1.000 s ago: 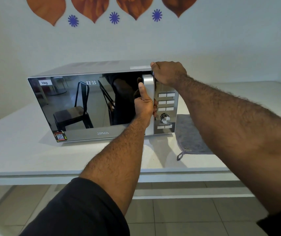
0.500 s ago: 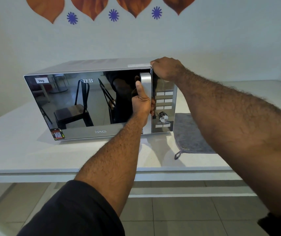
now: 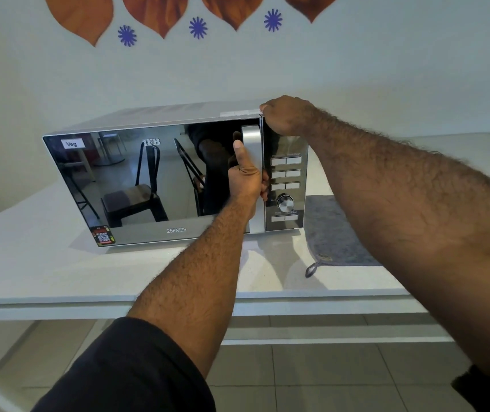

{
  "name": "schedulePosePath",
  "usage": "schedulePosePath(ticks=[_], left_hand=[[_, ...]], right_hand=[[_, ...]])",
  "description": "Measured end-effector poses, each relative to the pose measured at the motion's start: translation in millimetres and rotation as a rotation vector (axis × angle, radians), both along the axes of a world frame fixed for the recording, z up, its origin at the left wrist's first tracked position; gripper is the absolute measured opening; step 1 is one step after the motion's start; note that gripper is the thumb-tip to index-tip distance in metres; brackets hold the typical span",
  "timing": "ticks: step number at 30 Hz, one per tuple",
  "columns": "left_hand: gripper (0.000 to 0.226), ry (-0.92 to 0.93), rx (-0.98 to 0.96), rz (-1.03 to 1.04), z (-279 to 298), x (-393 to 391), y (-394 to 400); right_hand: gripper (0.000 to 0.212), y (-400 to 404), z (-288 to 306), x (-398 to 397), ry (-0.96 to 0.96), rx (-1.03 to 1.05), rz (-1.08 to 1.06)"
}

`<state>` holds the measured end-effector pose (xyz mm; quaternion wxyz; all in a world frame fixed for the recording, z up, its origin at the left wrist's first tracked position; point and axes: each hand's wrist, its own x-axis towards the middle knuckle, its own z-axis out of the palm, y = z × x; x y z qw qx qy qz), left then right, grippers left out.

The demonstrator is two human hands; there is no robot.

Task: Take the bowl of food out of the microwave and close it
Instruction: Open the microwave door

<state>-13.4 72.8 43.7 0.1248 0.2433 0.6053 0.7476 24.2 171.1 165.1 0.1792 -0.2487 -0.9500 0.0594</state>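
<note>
A silver microwave (image 3: 148,120) with a mirrored door (image 3: 136,185) stands on the white table (image 3: 29,263). The door looks closed or nearly so. My left hand (image 3: 246,179) is wrapped around the vertical silver door handle (image 3: 252,144), thumb pointing up along it. My right hand (image 3: 285,117) presses down on the microwave's top right front corner, above the control panel (image 3: 286,188). The bowl of food is hidden behind the mirrored door.
A grey cloth (image 3: 332,233) with a hanging loop lies on the table just right of the microwave. The table's front edge (image 3: 297,301) runs across below my arms, with tiled floor (image 3: 297,376) beneath. The white wall behind carries leaf and flower decorations.
Both hands keep the same hold on the handle and the top corner. The view has shifted slightly; the door shows no clear movement.
</note>
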Motion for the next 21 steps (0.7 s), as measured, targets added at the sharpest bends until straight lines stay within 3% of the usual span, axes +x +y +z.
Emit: schedulePosePath(ticks=[13, 19, 21], left_hand=[[0.081, 0.042, 0.008, -0.095, -8.4, 14.0, -29.8], [0.092, 0.058, -0.141, -0.219, 5.8, 25.1, -74.2], [0.079, 0.174, -0.229, -0.106, 21.3, 26.0, -94.4]], right_hand=[[0.044, -2.0, -1.1, 4.5, -0.005, 0.022, -0.004], [0.041, -6.0, 0.6, 2.1, 0.027, 0.081, 0.006], [0.038, -5.7, -0.2, 3.1, 0.005, 0.097, 0.010]])
